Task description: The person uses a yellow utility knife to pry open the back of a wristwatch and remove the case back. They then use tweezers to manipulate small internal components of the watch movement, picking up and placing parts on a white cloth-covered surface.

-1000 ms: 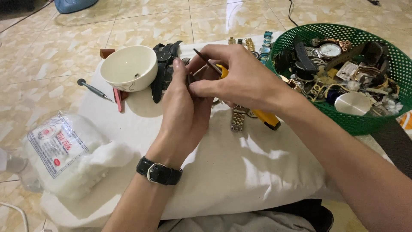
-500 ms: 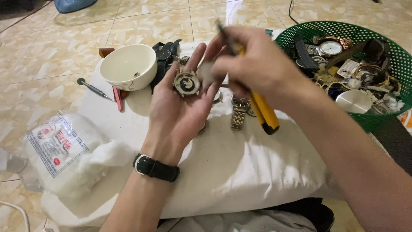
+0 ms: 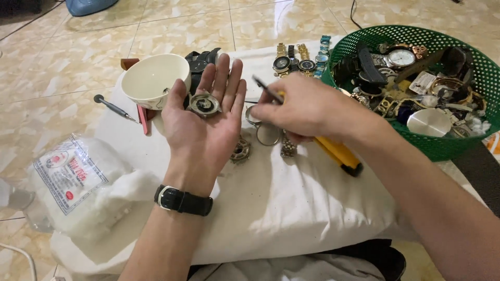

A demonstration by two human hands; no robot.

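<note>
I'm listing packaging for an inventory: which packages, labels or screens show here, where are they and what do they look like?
Clear plastic bag of white cotton: lower left, on the floor beside the white cloth, soft and lumpy.
Label on that bag: white rectangle, dark border, red and blue print.
No screens visible.

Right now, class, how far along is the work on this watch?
Done: the watch case lies open on the left hand; a ring and round part already sit on the white cloth. In hand: the right hand holds a yellow-handled tool. Left: putting those parts back.
</note>
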